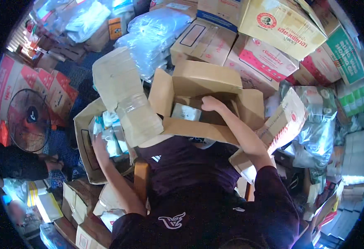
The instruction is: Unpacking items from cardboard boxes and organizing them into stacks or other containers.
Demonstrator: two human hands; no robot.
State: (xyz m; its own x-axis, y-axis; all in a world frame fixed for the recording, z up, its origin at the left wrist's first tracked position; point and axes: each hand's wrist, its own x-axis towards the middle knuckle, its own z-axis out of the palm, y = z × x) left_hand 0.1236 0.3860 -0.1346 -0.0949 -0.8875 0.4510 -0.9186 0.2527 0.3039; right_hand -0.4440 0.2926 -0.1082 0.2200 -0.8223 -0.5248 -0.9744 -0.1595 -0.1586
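An open cardboard box (207,76) stands in front of me with its flaps spread. Inside it, my right hand (212,103) is closed, knuckles up; what its fingers may hold is hidden. Just left of that hand lies a small whitish packet (186,112). My left hand (100,146) reaches into a second open carton (82,143) on the left. White and teal packets (113,135) lie there against its fingers, which are too blurred to show a grip. A long taped cardboard flap (124,83) rises between the two boxes.
Stacked cartons (207,41) and a bulging clear plastic bag (149,35) crowd the far side. A black fan (29,120) stands at left, near another person's dark sleeve (18,159). Plastic-wrapped goods (317,120) are piled at right. Opened cartons (76,203) sit at lower left.
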